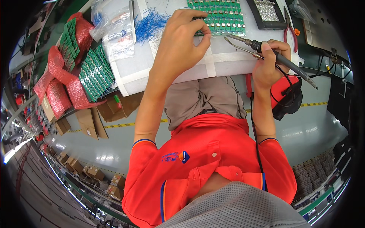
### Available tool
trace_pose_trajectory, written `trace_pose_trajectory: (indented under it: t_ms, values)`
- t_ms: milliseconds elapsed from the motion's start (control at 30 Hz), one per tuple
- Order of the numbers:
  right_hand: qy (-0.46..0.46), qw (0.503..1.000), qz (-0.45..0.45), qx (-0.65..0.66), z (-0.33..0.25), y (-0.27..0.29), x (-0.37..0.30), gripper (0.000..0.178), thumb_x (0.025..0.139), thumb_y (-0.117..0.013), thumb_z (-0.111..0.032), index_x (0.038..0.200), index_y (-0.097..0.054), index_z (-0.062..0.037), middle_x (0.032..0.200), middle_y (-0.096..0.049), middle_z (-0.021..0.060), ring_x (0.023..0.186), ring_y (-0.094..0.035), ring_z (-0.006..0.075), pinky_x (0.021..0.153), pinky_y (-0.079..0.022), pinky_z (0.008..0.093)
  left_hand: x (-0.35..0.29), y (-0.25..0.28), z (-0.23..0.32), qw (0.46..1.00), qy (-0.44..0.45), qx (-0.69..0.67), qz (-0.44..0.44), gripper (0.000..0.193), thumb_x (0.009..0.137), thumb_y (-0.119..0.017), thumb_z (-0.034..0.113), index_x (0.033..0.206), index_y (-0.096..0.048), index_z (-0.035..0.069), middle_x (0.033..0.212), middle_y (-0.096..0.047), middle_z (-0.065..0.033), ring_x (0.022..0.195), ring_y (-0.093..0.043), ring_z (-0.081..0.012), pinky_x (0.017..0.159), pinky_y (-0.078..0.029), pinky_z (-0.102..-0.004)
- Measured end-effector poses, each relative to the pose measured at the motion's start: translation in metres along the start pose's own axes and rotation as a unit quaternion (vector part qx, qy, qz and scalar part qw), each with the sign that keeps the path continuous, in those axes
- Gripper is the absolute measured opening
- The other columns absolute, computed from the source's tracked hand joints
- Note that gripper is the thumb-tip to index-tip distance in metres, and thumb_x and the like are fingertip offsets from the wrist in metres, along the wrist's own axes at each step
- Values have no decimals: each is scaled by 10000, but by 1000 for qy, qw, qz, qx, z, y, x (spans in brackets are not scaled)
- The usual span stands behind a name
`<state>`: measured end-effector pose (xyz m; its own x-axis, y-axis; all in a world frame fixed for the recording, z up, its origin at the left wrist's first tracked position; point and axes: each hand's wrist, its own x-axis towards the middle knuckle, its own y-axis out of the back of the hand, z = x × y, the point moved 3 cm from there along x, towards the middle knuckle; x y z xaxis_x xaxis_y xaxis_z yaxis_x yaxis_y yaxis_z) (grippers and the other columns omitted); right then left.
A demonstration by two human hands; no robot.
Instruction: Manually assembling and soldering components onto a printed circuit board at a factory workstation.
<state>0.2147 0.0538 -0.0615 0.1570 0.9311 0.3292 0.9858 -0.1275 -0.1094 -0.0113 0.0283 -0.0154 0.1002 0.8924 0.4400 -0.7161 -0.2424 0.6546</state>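
In my right hand [270, 60] is a soldering iron [292, 65] with a dark handle, its metal tip pointing left toward the circuit boards. A slim pair of metal tweezers [245, 50] sticks out from the same hand, just below the iron. My left hand [186, 40] is at the near edge of a panel of small green circuit boards [224, 17]. Its thumb and index finger come together in a pinch; what lies between them is too small to make out. Beside that hand is a loose pile of thin blue wires [149, 27], with white wires [156, 40] next to it.
A black tray of small silvery parts [268, 10] and red-handled pliers [291, 36] are at the right of the white work surface [228, 68]. Clear plastic bags [121, 45] lie at the left. Farther left, more green panels [95, 74] rest among red bubble wrap [59, 98].
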Motion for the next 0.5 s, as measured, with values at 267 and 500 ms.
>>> trace_pose_trajectory:
  t_ms: [267, 500]
  values:
    - [-8, 1000, -7, 28, -3, -10, -1, 127, 833, -659, 20, 867, -540, -5, 752, -558, 38, 638, -487, 73, 569, -413, 217, 0, -4, -1, 1000, 1, 20, 13, 56, 751, -711, 56, 764, -679, 12, 1075, -677, -130, 1033, -589, -324, 903, -486, -417]
    - [0, 1000, -8, 25, -3, -12, -1, 173, 846, -722, -32, 882, -555, -7, 719, -553, -13, 621, -459, 28, 561, -363, 186, 5, 0, 10, 993, -105, 21, 45, 64, 772, -695, 2, 799, -646, -29, 1086, -634, -200, 1017, -589, -355, 850, -499, -397]
